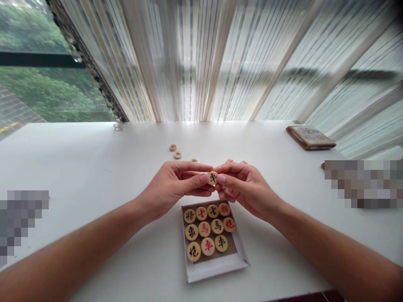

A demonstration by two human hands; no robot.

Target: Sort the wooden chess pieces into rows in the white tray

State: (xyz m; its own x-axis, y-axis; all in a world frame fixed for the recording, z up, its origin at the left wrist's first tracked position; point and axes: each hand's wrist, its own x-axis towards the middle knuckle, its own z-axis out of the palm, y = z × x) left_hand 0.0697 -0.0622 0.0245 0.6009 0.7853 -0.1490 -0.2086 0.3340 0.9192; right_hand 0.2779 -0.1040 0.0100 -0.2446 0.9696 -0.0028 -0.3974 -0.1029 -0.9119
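Between my two hands is a round wooden Chinese chess piece [213,178] with a black character, its face turned toward me. My left hand [184,180] pinches it from the left with thumb and fingers, and my right hand [241,181] pinches it from the right. Just below them on the table lies a shallow open box [217,267]. Rows of similar pieces rest in it face up, some marked in black and some in red, such as a red-marked piece [208,246] in the front row. Part of the box's front floor shows bare.
Beyond my hands, loose pieces lie on the white table [94,167], among them a red-marked one [173,147] and a black-marked one [178,154]; some are partly hidden. A flat brown-edged box [311,137] sits at the back right. Blurred patches cover both sides. Curtains [195,63] hang behind.
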